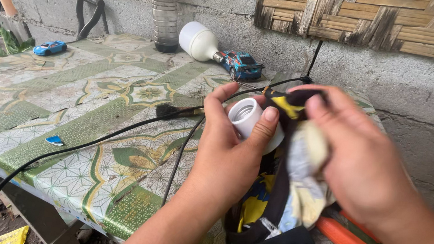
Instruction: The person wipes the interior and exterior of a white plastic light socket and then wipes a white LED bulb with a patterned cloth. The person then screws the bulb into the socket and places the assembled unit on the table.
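My left hand [227,151] grips a white lamp socket [251,120], its open threaded end facing left. A black cable [114,136] runs from the socket across the table and off its left edge. My right hand [362,163] holds a yellow, black and pale patterned cloth [284,203] pressed against the socket's right side. The cloth hangs down onto the table below both hands.
The table [62,107] has a green patterned cover. On it lie a small brush [173,112], a white bulb [198,41], a clear plastic bottle [164,6], two blue toy cars [242,64] [49,48], an orange-handled tool [352,243]. A block wall stands behind.
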